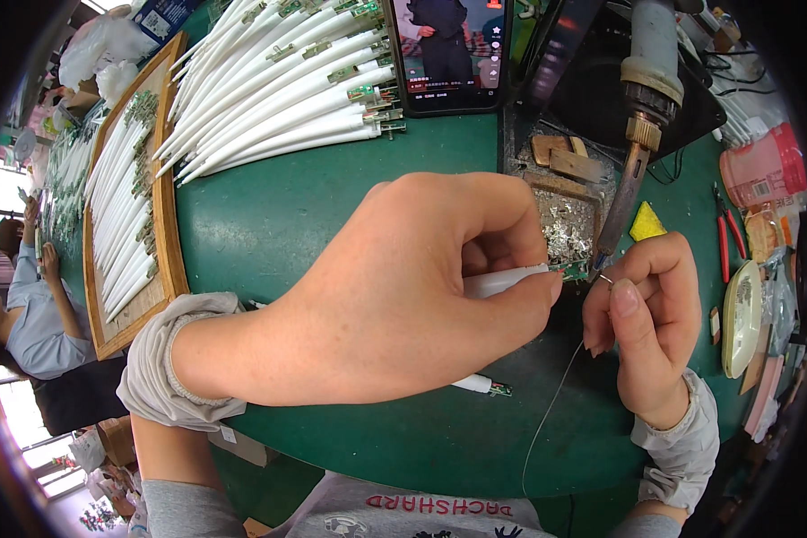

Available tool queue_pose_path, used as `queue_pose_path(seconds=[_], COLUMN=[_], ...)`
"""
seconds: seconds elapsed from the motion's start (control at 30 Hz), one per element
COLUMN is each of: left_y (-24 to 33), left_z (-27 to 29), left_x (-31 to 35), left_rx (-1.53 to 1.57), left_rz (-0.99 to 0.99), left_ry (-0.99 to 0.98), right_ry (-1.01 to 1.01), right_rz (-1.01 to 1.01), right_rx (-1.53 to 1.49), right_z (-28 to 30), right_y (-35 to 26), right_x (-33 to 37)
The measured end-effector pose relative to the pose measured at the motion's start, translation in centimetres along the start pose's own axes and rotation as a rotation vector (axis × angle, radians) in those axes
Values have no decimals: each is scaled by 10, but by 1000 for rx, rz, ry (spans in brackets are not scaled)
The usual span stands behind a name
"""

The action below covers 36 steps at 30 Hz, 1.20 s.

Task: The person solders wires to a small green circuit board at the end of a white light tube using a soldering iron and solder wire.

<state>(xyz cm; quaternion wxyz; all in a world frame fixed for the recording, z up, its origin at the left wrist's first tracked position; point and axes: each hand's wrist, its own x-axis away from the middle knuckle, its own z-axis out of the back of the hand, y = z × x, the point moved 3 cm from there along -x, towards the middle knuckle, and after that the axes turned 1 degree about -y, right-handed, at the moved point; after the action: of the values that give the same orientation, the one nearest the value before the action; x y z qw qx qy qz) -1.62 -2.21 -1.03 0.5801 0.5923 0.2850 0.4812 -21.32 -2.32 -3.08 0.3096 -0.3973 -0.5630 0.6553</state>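
My left hand [394, 296] is closed around a slim white plastic stick [491, 283]. A small green circuit board [570, 268] juts from the stick's right end, close to the tip of a soldering iron [637, 134] that hangs downward from above. Between thumb and fingers, my right hand [650, 314] pinches a thin solder wire [558, 399], whose length trails down toward my lap. The wire's end is near the iron tip; whether they touch, I cannot tell. Below my left hand, another white stick [473, 384] with a board end lies on the green table, partly hidden.
White sticks [287, 99] with circuit boards lie piled at the back left, beside a wooden-framed tray [181, 255] of more. A phone [453, 54] stands at the back. Solder scraps [572, 222] sit under the iron. Red-handled pliers [724, 238] and a yellow sponge [646, 222] lie right. Another person [45, 314] sits far left.
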Motion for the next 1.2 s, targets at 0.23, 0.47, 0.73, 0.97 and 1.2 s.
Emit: queue_pose_path(seconds=[0.23, 0.47, 0.73, 0.97, 1.2], left_y=[-1, -18, -9, -8, 7], left_z=[-4, -27, 52, 38, -1], left_x=[3, 15, -11, -6, 16], left_rx=[-98, -837, -1745, -1555, -942], left_rz=[62, -546, -378, -454, -573], left_ry=[-45, 19, 678, 468, 85], right_ry=[25, 26, 13, 21, 2], right_rz=[-25, -51, -71, -73, -200], right_rx=[9, 25, 58, 18, -149], right_z=[2, 3, 1, 3, -7], right_y=[5, 6, 7, 8, 4], right_x=[1, 4, 3, 5, 4])
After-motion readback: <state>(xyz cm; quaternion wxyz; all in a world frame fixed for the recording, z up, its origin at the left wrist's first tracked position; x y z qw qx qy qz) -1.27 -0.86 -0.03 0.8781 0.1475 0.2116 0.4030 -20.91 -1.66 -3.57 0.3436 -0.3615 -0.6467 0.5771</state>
